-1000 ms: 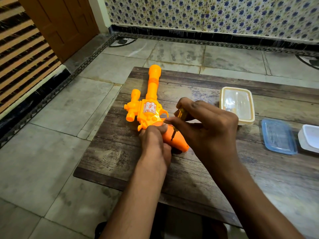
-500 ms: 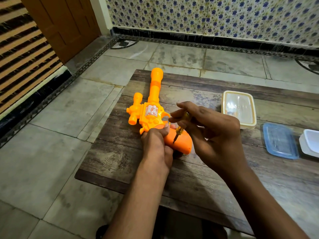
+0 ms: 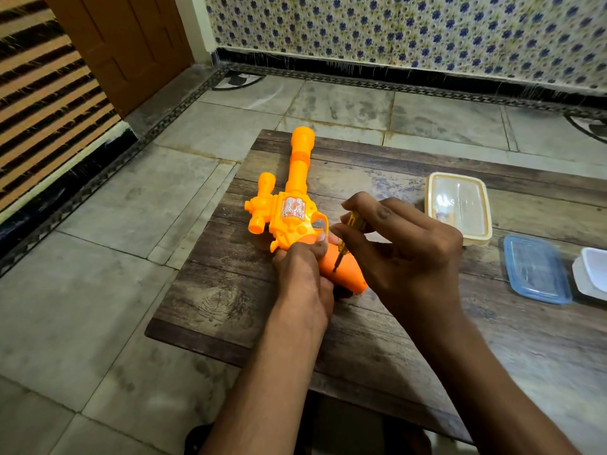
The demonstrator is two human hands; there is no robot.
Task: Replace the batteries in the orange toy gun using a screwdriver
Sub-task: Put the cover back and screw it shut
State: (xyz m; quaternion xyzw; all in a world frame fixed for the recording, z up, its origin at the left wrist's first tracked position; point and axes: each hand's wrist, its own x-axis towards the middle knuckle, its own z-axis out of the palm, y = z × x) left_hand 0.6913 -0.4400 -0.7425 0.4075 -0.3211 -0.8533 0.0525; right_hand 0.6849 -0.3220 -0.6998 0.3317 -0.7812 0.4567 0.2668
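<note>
The orange toy gun (image 3: 292, 211) lies flat on the low wooden table (image 3: 377, 323), barrel pointing away from me. My left hand (image 3: 302, 270) grips its handle and holds it down. My right hand (image 3: 404, 251) pinches a small yellow screwdriver (image 3: 345, 244) between thumb and fingers. The screwdriver stands tilted, with its dark tip on the orange handle of the gun. Most of the screwdriver's grip is hidden under my fingers.
A cream plastic box with a clear lid (image 3: 458, 206) sits on the table to the right. A blue lid (image 3: 535, 269) and a white container (image 3: 593, 274) lie farther right. Tiled floor surrounds the table; a wooden door (image 3: 121, 44) stands at far left.
My right-hand fingers have shifted around the screwdriver while its tip stays on the gun's handle. The view has tilted slightly, so everything sits a little lower in frame.
</note>
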